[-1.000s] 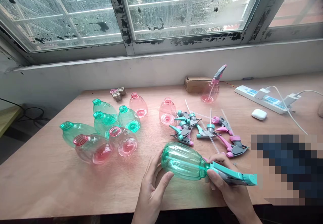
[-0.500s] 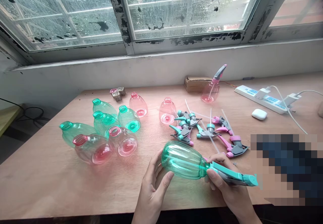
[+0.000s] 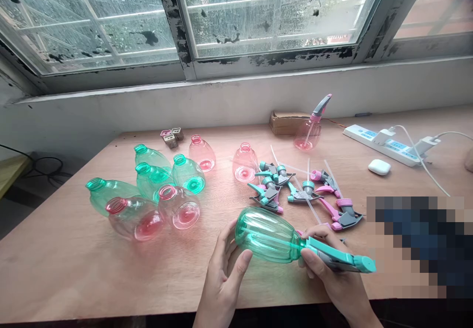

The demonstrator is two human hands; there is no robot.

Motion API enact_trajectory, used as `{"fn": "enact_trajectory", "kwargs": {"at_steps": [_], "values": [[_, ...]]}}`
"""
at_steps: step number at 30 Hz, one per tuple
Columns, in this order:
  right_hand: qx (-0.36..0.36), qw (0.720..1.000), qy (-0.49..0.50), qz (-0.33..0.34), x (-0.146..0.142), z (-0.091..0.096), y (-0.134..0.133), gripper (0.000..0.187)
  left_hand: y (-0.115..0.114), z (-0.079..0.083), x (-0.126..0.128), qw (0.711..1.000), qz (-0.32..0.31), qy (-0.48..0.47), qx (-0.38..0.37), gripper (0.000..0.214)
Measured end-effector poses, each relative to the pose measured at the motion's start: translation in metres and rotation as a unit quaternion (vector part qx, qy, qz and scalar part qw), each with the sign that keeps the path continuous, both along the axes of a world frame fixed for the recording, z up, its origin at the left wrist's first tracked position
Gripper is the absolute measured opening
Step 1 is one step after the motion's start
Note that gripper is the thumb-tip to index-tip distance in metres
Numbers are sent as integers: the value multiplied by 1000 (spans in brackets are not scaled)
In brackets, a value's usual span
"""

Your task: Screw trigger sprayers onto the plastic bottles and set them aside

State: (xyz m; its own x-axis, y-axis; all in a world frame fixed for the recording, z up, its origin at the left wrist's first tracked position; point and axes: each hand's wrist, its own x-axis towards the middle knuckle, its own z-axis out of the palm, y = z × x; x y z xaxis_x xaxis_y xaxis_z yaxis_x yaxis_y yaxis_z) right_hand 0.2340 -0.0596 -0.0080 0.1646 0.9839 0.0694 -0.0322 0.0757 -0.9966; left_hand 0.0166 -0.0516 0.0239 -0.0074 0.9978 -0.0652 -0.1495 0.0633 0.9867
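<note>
A translucent green spray bottle [image 3: 268,234] lies tilted sideways between my two hands, above the near part of the table. My left hand [image 3: 225,278] cups its rounded base, the fingers partly hidden behind it and the thumb along the near side. My right hand [image 3: 332,269] grips the turquoise and grey trigger head [image 3: 338,254] close to the bottle's neck. The head sits on the neck, and a dip tube shows inside the bottle. Just beyond it lie several loose trigger heads [image 3: 306,192], in turquoise, pink and grey, with thin tubes.
To the left are open green bottles [image 3: 188,175] and pink bottles [image 3: 180,207]. A pink bottle [image 3: 245,163] stands mid-table. Farther back are a pink spray bottle [image 3: 308,133], a cardboard box [image 3: 288,122], a power strip [image 3: 382,145] with cables and a white case [image 3: 379,167].
Almost nothing differs. Both hands and the spray bottle appear shifted very slightly left, with the same hold.
</note>
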Motion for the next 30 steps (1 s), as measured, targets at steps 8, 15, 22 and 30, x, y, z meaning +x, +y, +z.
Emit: {"fn": "enact_trajectory", "kwargs": {"at_steps": [8,15,22,30], "values": [[0,1000,-1,0,-1,1,1,28,1,-4,-2,1000,0,3,3,47],[-2,1000,-4,-7,-1,1,1,29,0,-1,0,1000,15,5,-6,48],[-2,1000,5,-7,-2,3,0,27,0,2,1,1000,9,0,-6,47],[-4,1000,1,-3,-1,3,1,28,2,-8,-5,1000,-19,11,1,49]]}}
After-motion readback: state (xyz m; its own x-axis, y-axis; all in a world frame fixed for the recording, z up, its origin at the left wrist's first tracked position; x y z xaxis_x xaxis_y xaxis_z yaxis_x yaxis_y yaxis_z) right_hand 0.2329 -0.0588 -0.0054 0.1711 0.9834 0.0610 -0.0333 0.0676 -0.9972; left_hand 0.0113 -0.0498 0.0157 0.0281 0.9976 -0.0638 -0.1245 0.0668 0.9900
